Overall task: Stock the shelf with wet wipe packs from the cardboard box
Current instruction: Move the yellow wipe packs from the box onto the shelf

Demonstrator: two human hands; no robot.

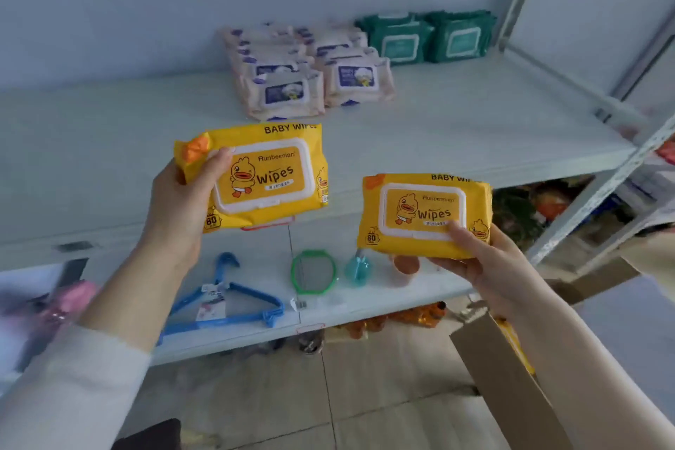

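Observation:
My left hand [182, 201] grips a yellow wet wipe pack [270, 175] by its left end, held flat in front of the upper shelf [109, 142]. My right hand [482, 259] holds a second yellow wet wipe pack [423, 215] from below, lower and to the right, in front of the shelf's front edge. Pink-white wipe packs [314, 80] lie in two rows at the back of the shelf, with green wipe packs [427, 38] to their right. A flap of the cardboard box [504, 369] shows under my right forearm.
The lower shelf [255, 332] carries blue hangers [233, 303], a green ring [314, 270], a teal object [358, 268] and an orange cup [405, 267]. A grey metal upright [599, 190] stands at the right. Tiled floor lies below.

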